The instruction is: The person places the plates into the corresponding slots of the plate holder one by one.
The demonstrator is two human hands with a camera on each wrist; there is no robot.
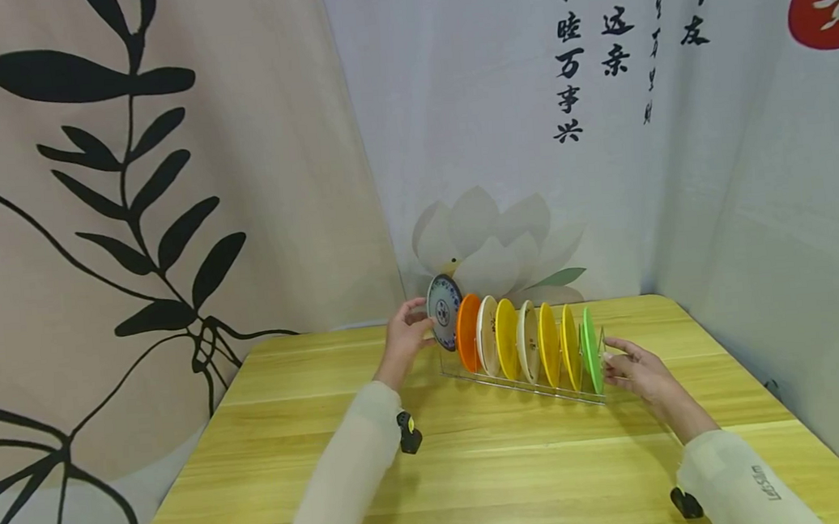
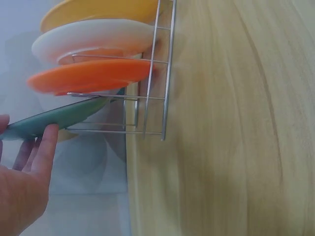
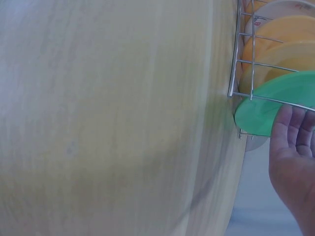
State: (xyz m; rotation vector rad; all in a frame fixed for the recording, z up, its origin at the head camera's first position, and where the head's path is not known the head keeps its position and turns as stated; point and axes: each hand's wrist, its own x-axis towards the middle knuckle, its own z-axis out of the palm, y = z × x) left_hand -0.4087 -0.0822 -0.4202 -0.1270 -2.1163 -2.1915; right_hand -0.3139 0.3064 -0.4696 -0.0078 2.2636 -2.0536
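Observation:
A wire dish rack (image 1: pixel 523 385) holds a row of upright plates. At its left end, my left hand (image 1: pixel 406 340) pinches a blue-and-white patterned plate (image 1: pixel 444 313) by its outer edge. In the left wrist view this plate's underside (image 2: pixel 59 118) looks dark green, tilted beside the orange plate (image 2: pixel 93 76), with its lower edge among the rack wires. My right hand (image 1: pixel 635 373) grips the right end of the rack, close against the green plate (image 1: pixel 591 351). In the right wrist view its bent fingers (image 3: pixel 283 128) meet the end wire in front of that plate.
Between the end plates stand yellow plates (image 1: pixel 507 339) and cream plates (image 1: pixel 487 337). The rack stands on a wooden table (image 1: pixel 478 469) near its back edge. Printed cloth (image 1: pixel 272 142) hangs behind the table, and a white curtain (image 1: pixel 790 228) hangs along the right side.

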